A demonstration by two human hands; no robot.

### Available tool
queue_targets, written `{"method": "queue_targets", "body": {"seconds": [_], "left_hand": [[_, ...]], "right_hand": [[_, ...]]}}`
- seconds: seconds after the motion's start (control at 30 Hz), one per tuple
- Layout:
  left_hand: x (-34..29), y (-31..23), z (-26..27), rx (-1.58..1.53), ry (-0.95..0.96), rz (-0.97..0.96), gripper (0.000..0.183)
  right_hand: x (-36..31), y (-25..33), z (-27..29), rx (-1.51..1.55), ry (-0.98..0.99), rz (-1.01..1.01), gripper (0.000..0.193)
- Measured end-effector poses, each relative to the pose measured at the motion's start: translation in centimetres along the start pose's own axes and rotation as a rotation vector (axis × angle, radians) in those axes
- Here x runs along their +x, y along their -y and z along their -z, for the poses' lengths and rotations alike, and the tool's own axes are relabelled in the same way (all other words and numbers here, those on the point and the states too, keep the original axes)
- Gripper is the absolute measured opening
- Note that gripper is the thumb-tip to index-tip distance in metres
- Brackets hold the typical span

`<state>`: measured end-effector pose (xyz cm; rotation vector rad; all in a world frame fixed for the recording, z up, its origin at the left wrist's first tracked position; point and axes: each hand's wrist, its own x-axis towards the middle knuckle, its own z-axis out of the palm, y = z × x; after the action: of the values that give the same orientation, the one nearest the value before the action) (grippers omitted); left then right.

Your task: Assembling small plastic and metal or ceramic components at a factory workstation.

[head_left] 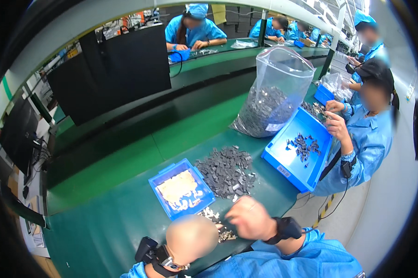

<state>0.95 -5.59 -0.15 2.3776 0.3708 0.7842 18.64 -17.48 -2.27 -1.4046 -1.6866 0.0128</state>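
Note:
My left hand (192,237) is at the near edge of the green table, just below a small blue bin (154,191) of cream-coloured small pieces (179,186). It is blurred, with its fingers hidden. To its right my right hand (251,217) is closed with bent fingers, also blurred; what they hold, if anything, cannot be made out. Between and under the hands lie small pale and dark pieces (227,235), partly covered. A heap of small dark grey pieces (226,170) lies just beyond my right hand, against the bin's right side.
A large clear bag (269,104) of dark pieces stands behind the heap. Right of it is a big blue tray (290,155) with some dark parts. A co-worker (364,134) handles parts at right; others sit beyond. A black monitor (111,74) stands at far left.

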Motion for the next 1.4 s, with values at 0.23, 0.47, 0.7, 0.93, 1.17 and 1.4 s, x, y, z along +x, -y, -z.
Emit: {"method": "queue_targets", "body": {"seconds": [0.23, 0.47, 0.7, 0.93, 1.17, 1.4], "left_hand": [[1.6, 0.0, 2.5, -0.037, -0.184, 0.144, 0.012], [1.8, 0.6, 3.9, -0.023, -0.303, 0.260, 0.007], [1.6, 1.2, 4.6, -0.022, -0.334, 0.276, 0.007], [1.5, 1.4, 4.7, -0.032, -0.305, 0.208, 0.003], [1.4, 1.6, 4.6, -0.060, -0.306, 0.224, 0.004], [1.4, 1.6, 4.4, -0.053, -0.304, 0.204, 0.005]], "right_hand": [[-3.0, -7.0, 11.6, -0.798, -0.384, -0.418, 0.022], [-2.7, -3.7, 6.9, -0.429, -0.275, -0.223, 0.027], [-1.7, -0.6, -0.2, -0.090, 0.396, -0.180, 0.016], [-0.2, -1.5, -2.1, -0.243, 0.423, -0.240, 0.018], [0.3, -1.7, -2.3, -0.260, 0.545, -0.288, 0.012], [0.3, -1.7, -2.1, -0.289, 0.557, -0.238, 0.008]]}}
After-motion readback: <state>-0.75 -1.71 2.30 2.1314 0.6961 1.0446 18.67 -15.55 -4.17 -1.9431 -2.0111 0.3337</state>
